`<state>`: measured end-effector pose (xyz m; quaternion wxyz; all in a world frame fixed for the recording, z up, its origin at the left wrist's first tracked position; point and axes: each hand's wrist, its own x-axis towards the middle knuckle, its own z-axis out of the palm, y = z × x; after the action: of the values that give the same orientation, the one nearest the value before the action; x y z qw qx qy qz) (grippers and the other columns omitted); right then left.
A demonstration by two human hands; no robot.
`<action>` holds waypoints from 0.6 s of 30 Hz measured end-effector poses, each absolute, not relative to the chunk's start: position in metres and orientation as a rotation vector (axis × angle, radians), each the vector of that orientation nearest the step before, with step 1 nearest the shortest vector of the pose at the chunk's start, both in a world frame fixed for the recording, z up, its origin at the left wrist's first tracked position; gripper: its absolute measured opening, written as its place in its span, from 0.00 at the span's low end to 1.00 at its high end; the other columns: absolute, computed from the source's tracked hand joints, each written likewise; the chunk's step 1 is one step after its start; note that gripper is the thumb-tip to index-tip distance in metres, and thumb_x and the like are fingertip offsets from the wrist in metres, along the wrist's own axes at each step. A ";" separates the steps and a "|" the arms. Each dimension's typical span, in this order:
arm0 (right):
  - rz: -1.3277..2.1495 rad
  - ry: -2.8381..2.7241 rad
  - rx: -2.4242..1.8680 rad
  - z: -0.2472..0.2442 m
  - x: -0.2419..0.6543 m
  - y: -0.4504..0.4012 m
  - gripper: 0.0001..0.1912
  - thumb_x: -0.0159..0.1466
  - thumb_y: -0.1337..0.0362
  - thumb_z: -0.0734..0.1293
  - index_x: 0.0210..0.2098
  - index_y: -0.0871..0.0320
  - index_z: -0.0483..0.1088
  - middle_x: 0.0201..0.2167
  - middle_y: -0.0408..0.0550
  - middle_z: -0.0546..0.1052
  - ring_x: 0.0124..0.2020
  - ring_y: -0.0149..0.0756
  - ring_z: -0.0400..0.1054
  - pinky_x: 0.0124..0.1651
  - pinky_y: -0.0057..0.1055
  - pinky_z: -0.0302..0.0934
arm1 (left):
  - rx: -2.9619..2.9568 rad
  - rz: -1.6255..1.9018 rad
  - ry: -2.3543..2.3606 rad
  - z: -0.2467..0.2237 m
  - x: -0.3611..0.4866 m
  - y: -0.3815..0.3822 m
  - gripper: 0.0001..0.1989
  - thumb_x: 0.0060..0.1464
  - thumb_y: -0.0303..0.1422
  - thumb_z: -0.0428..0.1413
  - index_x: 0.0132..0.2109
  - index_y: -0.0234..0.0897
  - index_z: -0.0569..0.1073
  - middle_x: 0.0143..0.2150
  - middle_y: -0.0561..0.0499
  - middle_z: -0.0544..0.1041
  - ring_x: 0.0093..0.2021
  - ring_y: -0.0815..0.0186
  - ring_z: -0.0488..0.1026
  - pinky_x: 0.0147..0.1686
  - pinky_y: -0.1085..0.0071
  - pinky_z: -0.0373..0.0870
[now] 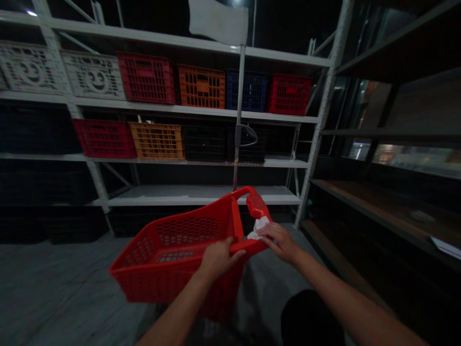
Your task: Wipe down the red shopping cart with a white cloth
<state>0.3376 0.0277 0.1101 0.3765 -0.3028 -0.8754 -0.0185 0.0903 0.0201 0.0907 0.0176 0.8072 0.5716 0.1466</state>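
A red plastic shopping cart with perforated walls stands on the floor before me. My left hand grips the cart's near rim close to its handle end, fingers over the inner side and thumb along the top. At the cart's red handle, my right hand is closed on a crumpled white wipe and presses it against the handle's near corner. A pole with a white flag and a grey hook-like loop rises behind the handle.
White metal shelving behind the cart carries red, orange, blue, black and white crates, such as an orange crate. Dark brown shelves run along the right side. Grey floor extends to the left.
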 end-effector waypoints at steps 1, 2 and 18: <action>-0.048 -2.302 -0.743 0.113 0.339 0.031 0.14 0.64 0.58 0.57 0.42 0.57 0.68 0.40 0.51 0.74 0.44 0.38 0.66 0.51 0.38 0.56 | 2.502 0.423 1.828 0.091 0.094 0.021 0.31 0.50 0.57 0.39 0.47 0.40 0.70 0.38 0.44 0.77 0.41 0.57 0.73 0.40 0.66 0.66; -0.048 -2.360 -0.709 0.116 0.341 0.036 0.17 0.63 0.53 0.57 0.42 0.58 0.68 0.40 0.52 0.74 0.44 0.39 0.66 0.52 0.39 0.56 | 2.498 0.394 1.877 0.090 0.095 0.021 0.32 0.50 0.58 0.38 0.44 0.39 0.71 0.36 0.43 0.77 0.39 0.57 0.74 0.38 0.66 0.66; -0.077 -2.425 -0.977 0.158 0.361 0.092 0.12 0.63 0.61 0.58 0.40 0.57 0.70 0.39 0.49 0.72 0.43 0.36 0.65 0.48 0.34 0.57 | 2.464 0.352 2.004 0.085 0.091 0.032 0.34 0.51 0.58 0.34 0.40 0.37 0.72 0.36 0.41 0.77 0.40 0.55 0.74 0.38 0.64 0.66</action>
<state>0.3606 0.0919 0.1575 0.2600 -0.3608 -0.8952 -0.0284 0.0908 0.0324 0.0854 -0.0268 0.7707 0.6270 0.1102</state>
